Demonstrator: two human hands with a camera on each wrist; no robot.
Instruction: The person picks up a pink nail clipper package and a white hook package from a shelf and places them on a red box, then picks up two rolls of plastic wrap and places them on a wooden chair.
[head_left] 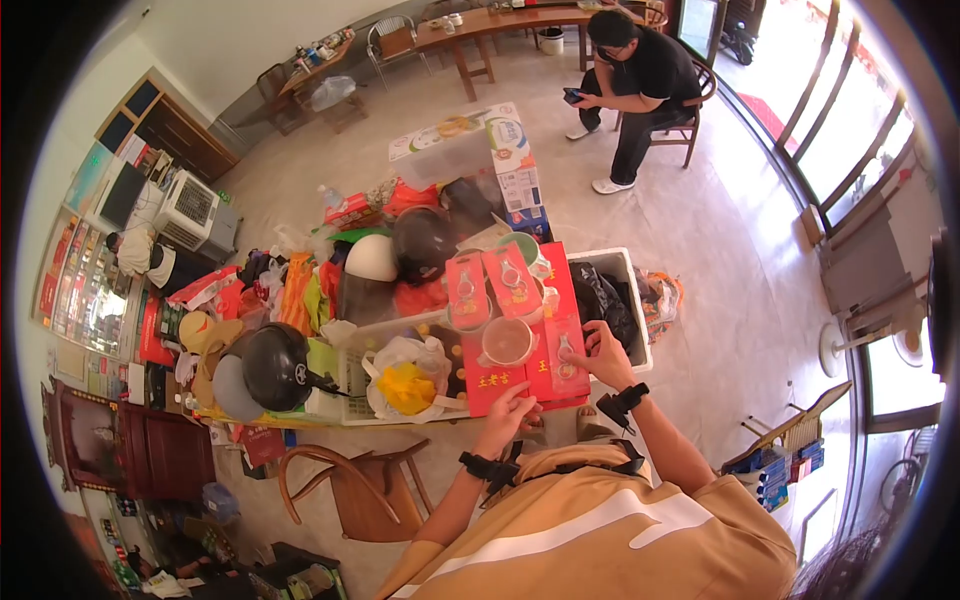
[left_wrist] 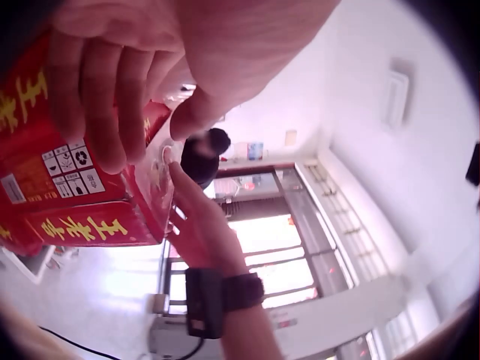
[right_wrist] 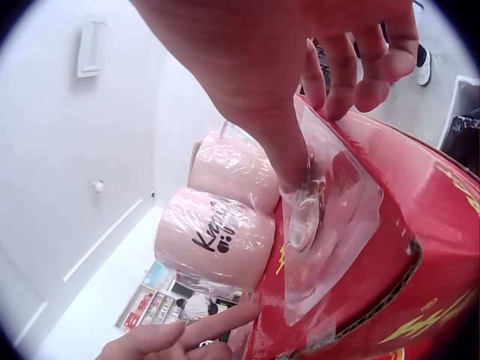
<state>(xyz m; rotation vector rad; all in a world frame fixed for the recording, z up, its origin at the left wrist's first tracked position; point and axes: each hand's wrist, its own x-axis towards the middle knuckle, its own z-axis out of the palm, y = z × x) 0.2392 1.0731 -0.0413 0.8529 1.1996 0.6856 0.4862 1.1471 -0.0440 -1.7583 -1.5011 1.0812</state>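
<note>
Two red boxes (head_left: 500, 385) with yellow characters lie side by side at the table's front edge. A clear plastic packet (head_left: 563, 378) (right_wrist: 337, 225) rests on the right box. My right hand (head_left: 607, 358) (right_wrist: 300, 82) has its thumb on that packet, with the other fingers spread past the box's side. At the front of the left box, my left hand (head_left: 507, 412) (left_wrist: 112, 82) touches the edge with its index finger extended. Pink cups wrapped in plastic (head_left: 507, 342) (right_wrist: 214, 236) stand beside the packet. Two more red packets (head_left: 466, 287) lie behind them.
Left of the boxes are a white plastic bag (head_left: 425, 358), black helmets (head_left: 276, 366) and colourful bags. A foam box (head_left: 640, 290) with black plastic stands at the right. A wooden chair (head_left: 375, 490) is below the table, and a person (head_left: 645, 75) sits beyond it.
</note>
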